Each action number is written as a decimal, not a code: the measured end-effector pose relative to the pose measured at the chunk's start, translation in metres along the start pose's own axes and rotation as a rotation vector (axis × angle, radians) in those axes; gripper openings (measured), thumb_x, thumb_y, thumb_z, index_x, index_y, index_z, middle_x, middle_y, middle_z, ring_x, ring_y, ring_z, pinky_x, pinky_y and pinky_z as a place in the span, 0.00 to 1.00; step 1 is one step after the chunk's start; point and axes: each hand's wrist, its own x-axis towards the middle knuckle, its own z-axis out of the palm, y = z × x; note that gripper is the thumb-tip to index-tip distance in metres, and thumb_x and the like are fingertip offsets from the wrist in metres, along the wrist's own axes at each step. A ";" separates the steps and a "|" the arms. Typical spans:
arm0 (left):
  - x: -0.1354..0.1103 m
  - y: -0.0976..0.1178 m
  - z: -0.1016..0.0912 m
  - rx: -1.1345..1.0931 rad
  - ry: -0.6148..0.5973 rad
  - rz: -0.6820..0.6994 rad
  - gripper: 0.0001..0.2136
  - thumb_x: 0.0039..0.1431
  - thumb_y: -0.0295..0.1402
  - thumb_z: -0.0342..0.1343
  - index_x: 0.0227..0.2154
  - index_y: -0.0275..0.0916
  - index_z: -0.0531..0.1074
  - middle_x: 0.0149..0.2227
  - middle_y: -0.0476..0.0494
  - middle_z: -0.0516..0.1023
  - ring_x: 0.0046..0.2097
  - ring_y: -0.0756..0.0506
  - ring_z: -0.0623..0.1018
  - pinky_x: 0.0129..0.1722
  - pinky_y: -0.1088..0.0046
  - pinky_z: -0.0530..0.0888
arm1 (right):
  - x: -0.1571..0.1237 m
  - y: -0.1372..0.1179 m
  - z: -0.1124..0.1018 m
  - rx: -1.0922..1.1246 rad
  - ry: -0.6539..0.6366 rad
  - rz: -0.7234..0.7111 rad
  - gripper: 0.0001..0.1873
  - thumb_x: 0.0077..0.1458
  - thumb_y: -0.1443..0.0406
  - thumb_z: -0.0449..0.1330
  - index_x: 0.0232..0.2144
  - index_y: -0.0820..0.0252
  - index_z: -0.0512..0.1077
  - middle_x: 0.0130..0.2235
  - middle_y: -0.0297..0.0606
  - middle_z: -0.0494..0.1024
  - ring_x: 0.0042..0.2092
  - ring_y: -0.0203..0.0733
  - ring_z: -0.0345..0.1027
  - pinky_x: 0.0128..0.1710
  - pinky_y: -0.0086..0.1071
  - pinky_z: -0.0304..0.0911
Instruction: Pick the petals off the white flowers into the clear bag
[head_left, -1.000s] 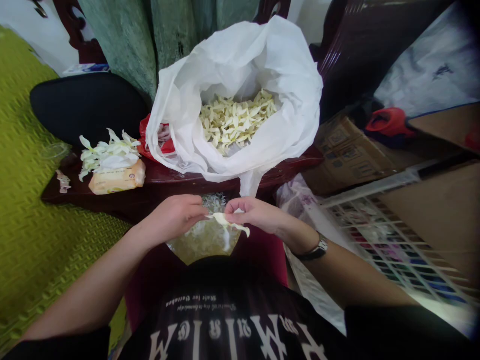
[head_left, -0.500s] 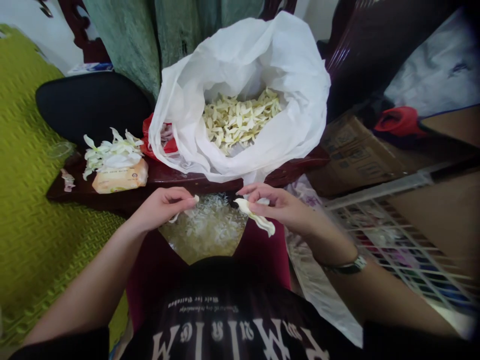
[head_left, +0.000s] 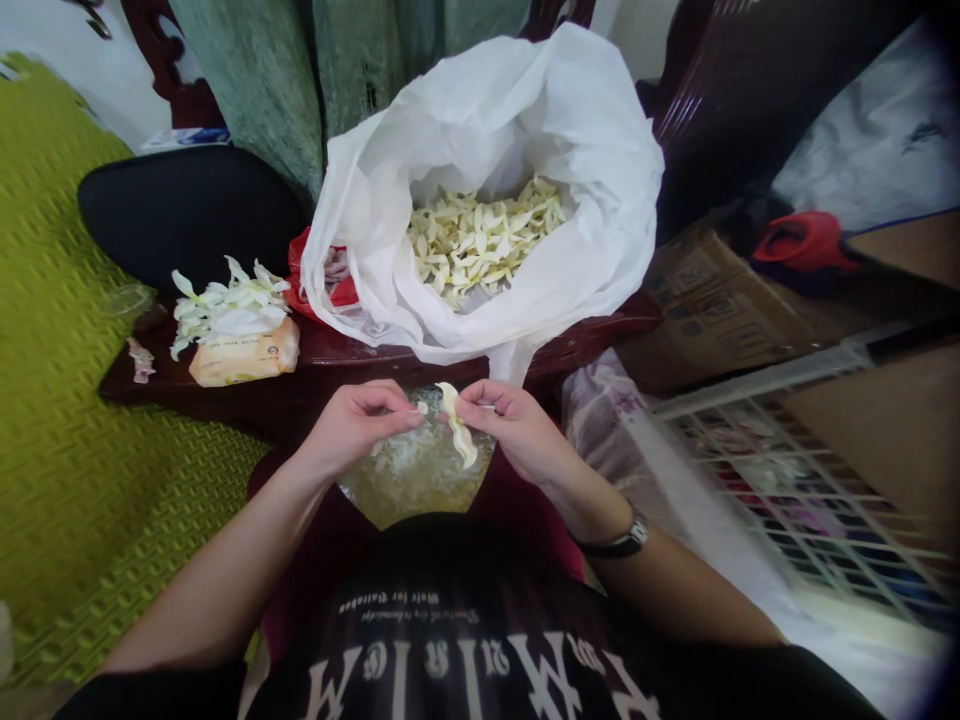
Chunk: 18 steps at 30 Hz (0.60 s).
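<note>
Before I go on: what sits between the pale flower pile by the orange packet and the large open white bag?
A crumpled red plastic bag lies between the pale flower pile and the white bag, in the head view.

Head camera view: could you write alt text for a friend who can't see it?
A person's left hand pinches a small white piece and the right hand a pale flower, above many white bits. Beyond, an open white bag holds cream-coloured flowers.

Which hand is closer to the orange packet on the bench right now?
Left. The left hand is right of the orange packet and nearer the body; the right hand is farther right, beyond the left hand, holding a pale flower.
</note>
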 end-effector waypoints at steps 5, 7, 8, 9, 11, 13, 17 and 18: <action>0.010 -0.006 -0.002 0.144 0.058 -0.017 0.14 0.50 0.44 0.72 0.25 0.38 0.80 0.29 0.45 0.79 0.32 0.48 0.75 0.33 0.72 0.72 | 0.003 0.007 0.003 0.008 0.030 -0.027 0.19 0.48 0.50 0.73 0.30 0.57 0.74 0.30 0.35 0.81 0.29 0.37 0.71 0.32 0.34 0.67; 0.014 -0.008 -0.006 0.165 0.048 -0.066 0.14 0.49 0.45 0.72 0.31 0.38 0.81 0.33 0.43 0.82 0.34 0.47 0.77 0.36 0.70 0.74 | 0.005 0.009 0.003 -0.025 0.054 -0.063 0.18 0.50 0.51 0.72 0.30 0.57 0.74 0.30 0.35 0.81 0.28 0.36 0.70 0.32 0.33 0.67; 0.016 -0.007 -0.007 0.172 0.046 -0.070 0.16 0.49 0.45 0.72 0.35 0.39 0.82 0.37 0.41 0.83 0.37 0.45 0.79 0.40 0.68 0.75 | 0.006 0.010 0.003 -0.045 0.070 -0.087 0.18 0.50 0.51 0.71 0.31 0.57 0.74 0.31 0.35 0.81 0.28 0.36 0.69 0.31 0.33 0.66; 0.017 -0.006 -0.007 0.177 0.045 -0.055 0.17 0.49 0.44 0.72 0.39 0.39 0.82 0.42 0.40 0.84 0.42 0.43 0.80 0.45 0.66 0.76 | 0.006 0.010 0.004 -0.069 0.087 -0.113 0.17 0.51 0.51 0.71 0.31 0.56 0.75 0.31 0.35 0.81 0.27 0.35 0.69 0.31 0.33 0.66; 0.018 -0.001 -0.004 0.173 0.034 0.006 0.18 0.53 0.44 0.70 0.44 0.41 0.83 0.49 0.38 0.82 0.50 0.40 0.79 0.54 0.62 0.73 | 0.006 0.010 0.006 -0.129 0.120 -0.168 0.16 0.52 0.51 0.70 0.31 0.56 0.75 0.31 0.34 0.79 0.27 0.36 0.69 0.31 0.34 0.66; 0.016 0.004 0.004 0.150 -0.004 0.051 0.16 0.56 0.45 0.67 0.43 0.42 0.83 0.51 0.37 0.81 0.53 0.39 0.78 0.55 0.61 0.72 | 0.006 0.010 0.009 -0.200 0.140 -0.222 0.15 0.54 0.51 0.69 0.31 0.55 0.75 0.30 0.33 0.78 0.29 0.38 0.69 0.32 0.35 0.66; 0.012 0.006 0.026 0.089 0.060 0.096 0.10 0.59 0.42 0.65 0.34 0.41 0.84 0.42 0.40 0.80 0.46 0.42 0.78 0.48 0.66 0.73 | 0.005 0.011 0.017 -0.287 0.160 -0.309 0.13 0.56 0.52 0.66 0.33 0.54 0.76 0.30 0.34 0.77 0.33 0.41 0.70 0.35 0.35 0.67; 0.012 0.005 0.030 0.085 0.105 0.118 0.10 0.59 0.41 0.65 0.32 0.40 0.83 0.39 0.42 0.79 0.43 0.43 0.78 0.46 0.67 0.73 | 0.006 0.013 0.018 -0.279 0.164 -0.309 0.14 0.56 0.51 0.66 0.33 0.54 0.75 0.31 0.34 0.77 0.33 0.41 0.70 0.35 0.36 0.67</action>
